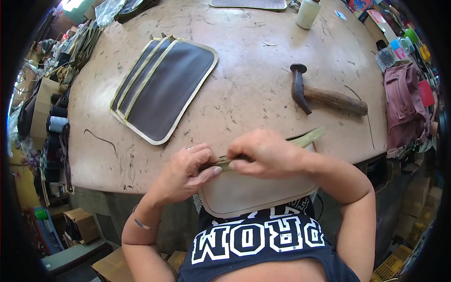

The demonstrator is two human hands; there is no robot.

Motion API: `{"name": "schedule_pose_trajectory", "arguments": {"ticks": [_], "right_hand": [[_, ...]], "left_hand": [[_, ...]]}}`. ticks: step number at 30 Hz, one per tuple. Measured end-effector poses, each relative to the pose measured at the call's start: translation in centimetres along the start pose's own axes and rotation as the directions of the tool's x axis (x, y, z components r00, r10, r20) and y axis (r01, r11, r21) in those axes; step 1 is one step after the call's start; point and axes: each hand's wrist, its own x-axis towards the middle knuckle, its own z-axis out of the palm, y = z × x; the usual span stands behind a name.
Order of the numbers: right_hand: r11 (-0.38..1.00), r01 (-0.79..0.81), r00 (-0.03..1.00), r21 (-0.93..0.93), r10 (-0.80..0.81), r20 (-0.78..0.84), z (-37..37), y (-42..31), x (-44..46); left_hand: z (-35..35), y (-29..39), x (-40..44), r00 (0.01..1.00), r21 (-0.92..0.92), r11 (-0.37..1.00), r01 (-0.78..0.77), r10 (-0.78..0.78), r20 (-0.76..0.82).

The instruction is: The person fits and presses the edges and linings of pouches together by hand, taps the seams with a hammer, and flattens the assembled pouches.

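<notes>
A pale beige panel (pixel 258 190) with rounded corners and a stitched line near its edge rests against my torso at the front of the table. Along its far edge runs a yellow-green strip (pixel 314 137), whose end sticks out past my right wrist. My left hand (pixel 188 170) pinches the strip and panel edge, thumb on the near side. Close beside it, my right hand (pixel 265 154) is curled over the same edge with its thumb and fingers pressed together. Both hands hide part of the strip between them.
Dark panels (pixel 171 87) with pale rims and yellow strips lie overlapped on the table (pixel 249 70). A hammer (pixel 329 97) with a wooden handle lies at right. A white bottle (pixel 308 14) stands behind. Thread spools (pixel 58 124) line the left side; a pink backpack (pixel 404 103) is at right.
</notes>
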Motion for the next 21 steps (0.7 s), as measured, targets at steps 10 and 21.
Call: {"name": "schedule_pose_trajectory", "arguments": {"ticks": [10,21], "right_hand": [[0.989,0.012,0.997,-0.146,-0.001,0.074,-5.1,1.8,-3.9],[0.808,0.313,0.897,-0.499,-0.425,-0.125,-6.2,-2.4,-4.6]], "left_hand": [[-0.5,-1.2,-2.2,0.992,-0.217,0.975,-0.048,0.022,-0.12],[-3.7,2.4,1.4,0.933,-0.094,0.995,-0.033,0.064,0.353]]}}
